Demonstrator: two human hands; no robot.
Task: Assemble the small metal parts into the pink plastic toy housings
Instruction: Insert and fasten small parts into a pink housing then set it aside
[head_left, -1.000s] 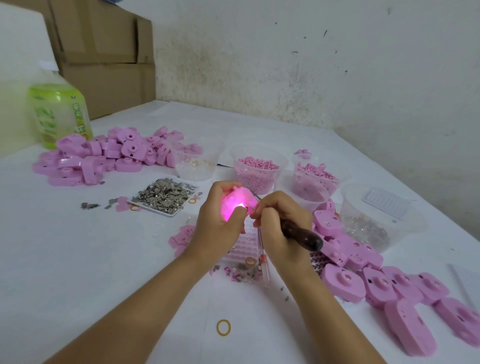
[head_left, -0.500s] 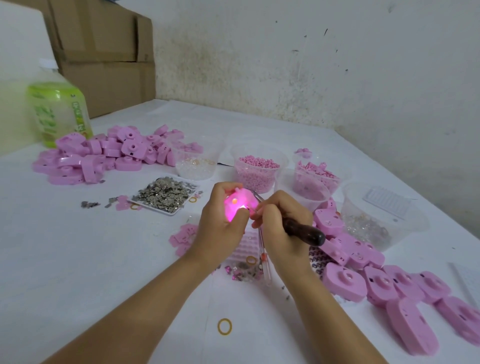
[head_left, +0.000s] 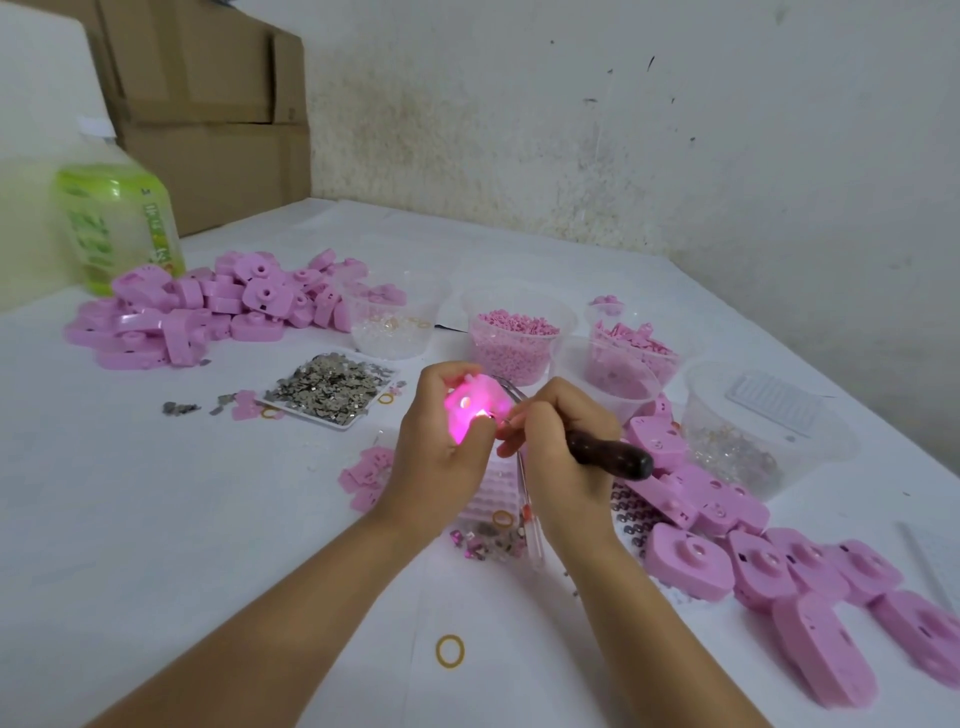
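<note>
My left hand (head_left: 441, 457) grips a pink toy housing (head_left: 480, 402) that glows bright pink from inside. My right hand (head_left: 563, 452) holds a dark-handled tool (head_left: 610, 453), its tip at the housing's lit spot. A white tray (head_left: 363, 415) of small silver metal parts (head_left: 330, 387) lies to the left. A pile of pink housings (head_left: 208, 312) sits at the back left, and more pink housings (head_left: 753, 561) lie in a row at the right.
Clear tubs hold pink pellets (head_left: 517, 338), pink pieces (head_left: 631, 348) and clear bits (head_left: 389, 327). A large clear tub (head_left: 748, 436) stands at the right. A green bottle (head_left: 117, 223) and cardboard boxes (head_left: 208, 114) are at the back left. A yellow rubber band (head_left: 450, 650) lies near me.
Both hands stay together on the housing with only slight shifts. The housing's glow remains lit.
</note>
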